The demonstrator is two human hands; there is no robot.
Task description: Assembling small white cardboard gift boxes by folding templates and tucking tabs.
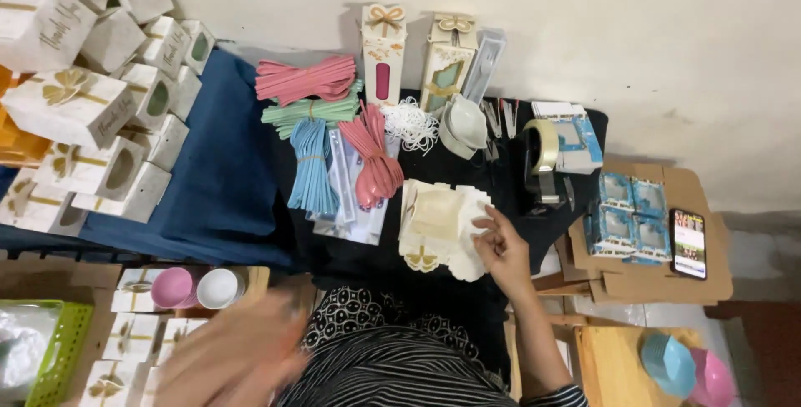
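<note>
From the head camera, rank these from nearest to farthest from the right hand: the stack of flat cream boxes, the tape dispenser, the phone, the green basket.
1. Stack of flat cream boxes: touching the right hand, just to its left.
2. Tape dispenser: beyond the hand, slightly right.
3. Phone: far right, on the cardboard.
4. Green basket: far left, bottom corner.

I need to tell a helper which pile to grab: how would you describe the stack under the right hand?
On the black cloth, just right of the pink spoon bundle, lies a stack of flat cream boxes. The right hand touches its edge. Unlike the folded boxes at left, these lie unfolded.
</note>
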